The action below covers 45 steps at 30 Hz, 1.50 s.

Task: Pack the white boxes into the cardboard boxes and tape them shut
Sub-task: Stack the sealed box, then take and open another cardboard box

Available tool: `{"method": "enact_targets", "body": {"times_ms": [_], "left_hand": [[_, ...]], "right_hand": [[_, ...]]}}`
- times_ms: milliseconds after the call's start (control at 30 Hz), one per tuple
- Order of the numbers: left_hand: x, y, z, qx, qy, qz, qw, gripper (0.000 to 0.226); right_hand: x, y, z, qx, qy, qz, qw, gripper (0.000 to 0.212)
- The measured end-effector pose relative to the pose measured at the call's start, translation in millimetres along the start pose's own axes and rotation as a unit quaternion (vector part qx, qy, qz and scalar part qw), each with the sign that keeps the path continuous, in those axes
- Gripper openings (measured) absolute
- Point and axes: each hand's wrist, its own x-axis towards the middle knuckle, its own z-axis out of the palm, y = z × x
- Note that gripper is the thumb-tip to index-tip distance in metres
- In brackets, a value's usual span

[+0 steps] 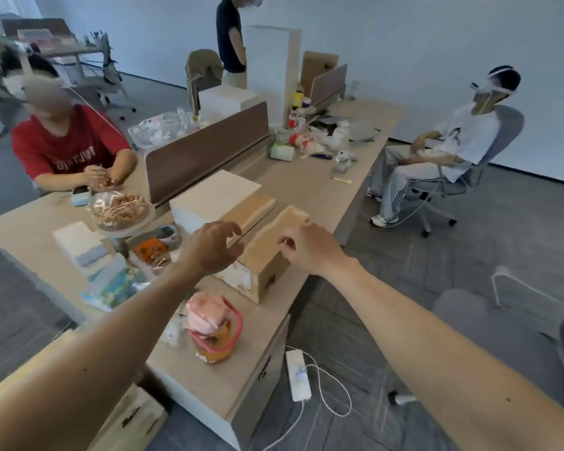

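Curling loosely above the open cardboard box (264,275), the left hand (214,247) held nothing. The right hand (310,247) met the raised right flap (288,222); whether it pinched I could not tell. The box sat near the table (306,190) edge, a white box (209,196) just behind. Its flaps looked light and stiff, best taken by their free edges. The end label (238,278) was unreadable.

A long pale table (306,190) runs from near left to far right, with a brown divider panel (205,154) standing along its middle. Near its right edge sits an open cardboard box (264,255), with a white box (209,193) just beside it on the far side. Left of these are a tape roll (166,232) and a bowl of snacks (119,208), and a pink-lidded jar (214,330) stands nearer.
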Motion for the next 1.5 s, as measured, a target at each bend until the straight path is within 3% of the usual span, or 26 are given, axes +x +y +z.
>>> {"method": "enact_targets", "body": {"times_ms": [267,867,1200,1300,1500], "left_hand": [[40.6,40.3,68.8,0.020,-0.060,-0.088,0.994,0.033],[148.6,-32.2,131.8,0.032,-0.064,-0.238,0.969,0.051],[143.6,-67.4,182.7,0.027,-0.084,-0.422,0.903,0.077],[150.8,-57.1,200.3,-0.040,-0.056,-0.484,0.872,0.077],[191.8,-11.9,226.6,-0.031,-0.041,-0.578,0.815,0.079]], "right_hand": [[6.5,121.9,-17.8,0.007,-0.069,-0.009,0.998,0.025],[205.0,186.6,44.3,0.001,-0.191,-0.102,0.976,0.036],[302.8,225.1,114.5,-0.081,-0.285,-0.126,0.947,0.064],[327.3,245.2,136.6,-0.061,-0.321,-0.142,0.934,0.069],[357.5,296.8,150.4,-0.012,-0.366,-0.205,0.908,0.069]]}}
